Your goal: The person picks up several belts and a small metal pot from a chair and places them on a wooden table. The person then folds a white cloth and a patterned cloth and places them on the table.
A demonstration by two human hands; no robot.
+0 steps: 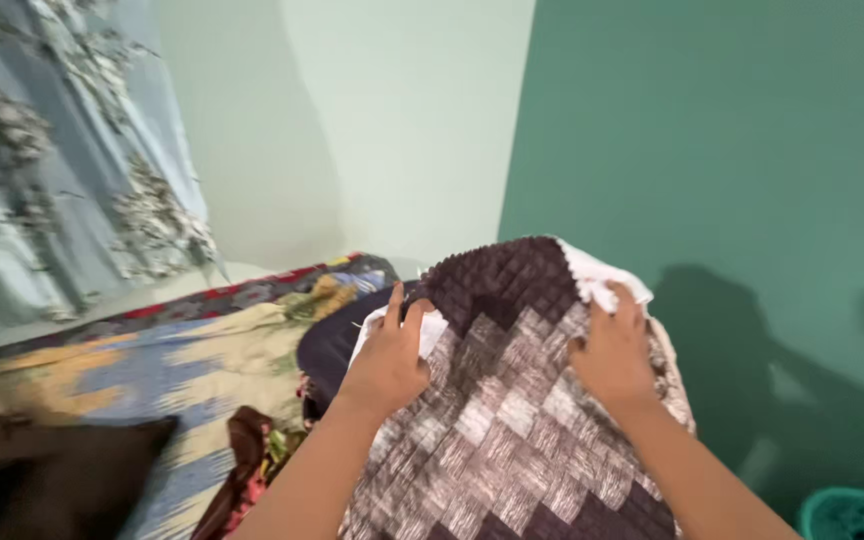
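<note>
A quilted cover (512,420) in a brown, grey and dark checker pattern with a white lining hangs in front of me. My left hand (387,355) grips its left edge, pinching the white lining near the top. On the right, my right hand (612,350) presses on the patterned face, fingers curled at the white upper edge. A dark navy cushion (337,345) shows just behind the left edge, partly hidden by the cover.
A bed with a colourful patterned sheet (152,370) lies to the left, with a dark brown pillow (62,480) and crumpled cloth (252,460) on it. A floral curtain (62,170) hangs at far left. Green wall (732,150) behind. Teal basket (852,515) at bottom right.
</note>
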